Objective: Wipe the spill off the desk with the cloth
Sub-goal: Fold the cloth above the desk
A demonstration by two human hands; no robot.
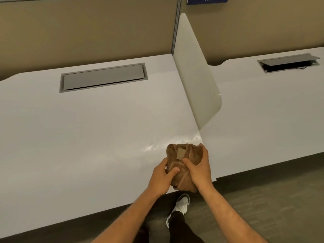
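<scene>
Hands at table (73,137) edge: left hand (162,179) and right hand (201,170) both grip folded brown cloth (182,160), fingers curled round it, held over near edge. Wet streaks of spill (152,147) glisten just beyond cloth, beside white divider (194,76). Shoe (182,204) on floor below.

person: two forearms bare to the frame edge, no sleeves showing | left hand (162,179): no rings or watch visible | right hand (199,171): likewise unadorned | legs: dark trousers (182,227) | foot: white lace-up sneaker (180,206) with a pale sole edge, laces faintly visible
</scene>
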